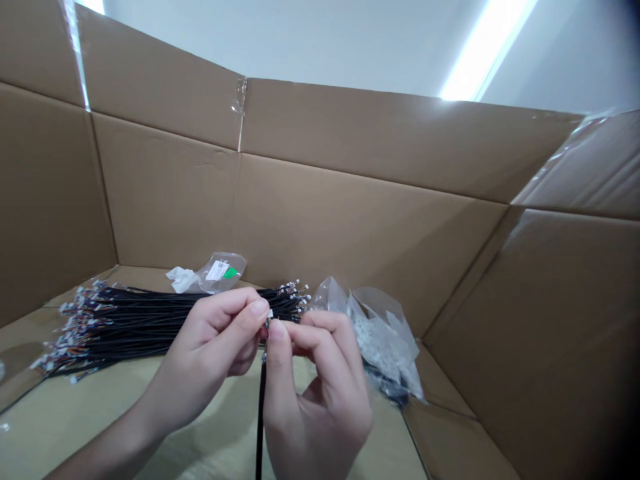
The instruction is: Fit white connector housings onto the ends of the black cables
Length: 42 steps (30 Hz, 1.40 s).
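Observation:
Thumb and fingertips of my left hand (215, 350) pinch the end of a black cable (261, 420), close to a small white connector (271, 313). My right hand (320, 387) meets it there, its thumb and index finger closed on the thin wires at the same cable end. Below the hands the cable's black sleeve hangs down out of view. Fingertips hide most of the wires. Behind my left hand lies a thick bundle of black cables (145, 320) with white connectors and coloured wires at both ends.
Tall cardboard walls (350, 173) surround the work surface (215, 427). A clear bag with a green label (220, 272) lies at the back. Right of my hands, clear plastic bags (385, 340) hold small white parts, with something dark beneath them.

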Tool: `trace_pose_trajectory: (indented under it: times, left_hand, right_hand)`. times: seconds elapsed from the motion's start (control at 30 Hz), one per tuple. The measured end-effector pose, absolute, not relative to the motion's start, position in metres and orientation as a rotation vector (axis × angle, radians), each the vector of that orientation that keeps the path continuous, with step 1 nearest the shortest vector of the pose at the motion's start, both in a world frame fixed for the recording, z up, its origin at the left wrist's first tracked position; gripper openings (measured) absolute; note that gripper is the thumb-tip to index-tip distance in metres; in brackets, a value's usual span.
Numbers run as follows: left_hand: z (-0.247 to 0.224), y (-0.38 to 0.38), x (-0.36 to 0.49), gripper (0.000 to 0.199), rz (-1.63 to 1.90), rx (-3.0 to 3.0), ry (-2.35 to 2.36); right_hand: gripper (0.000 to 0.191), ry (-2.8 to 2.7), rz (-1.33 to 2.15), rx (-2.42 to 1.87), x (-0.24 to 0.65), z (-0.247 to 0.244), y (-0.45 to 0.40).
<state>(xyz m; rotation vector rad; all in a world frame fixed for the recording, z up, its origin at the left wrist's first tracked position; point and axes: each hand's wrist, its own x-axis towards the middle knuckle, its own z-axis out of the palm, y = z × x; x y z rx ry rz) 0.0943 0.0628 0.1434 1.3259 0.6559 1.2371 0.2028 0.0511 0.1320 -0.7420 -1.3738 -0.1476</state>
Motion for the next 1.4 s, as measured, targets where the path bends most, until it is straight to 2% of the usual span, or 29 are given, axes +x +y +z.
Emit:
trace_pose_trajectory:
  times: [0.8, 1.4]
  left_hand:
    - [0.1443, 0.0597, 0.0960, 0.048, 1.271, 1.352, 0.738]
    - [0.1457, 0.0578, 0.0926, 0.046, 1.302, 1.421, 0.763]
  right_hand:
    - [0.015, -1.387, -0.205, -0.744, 0.2006, 0.1309, 0.0491]
    - [0.017, -1.386, 0.015, -0.718, 0.2020, 0.1298, 0.0520]
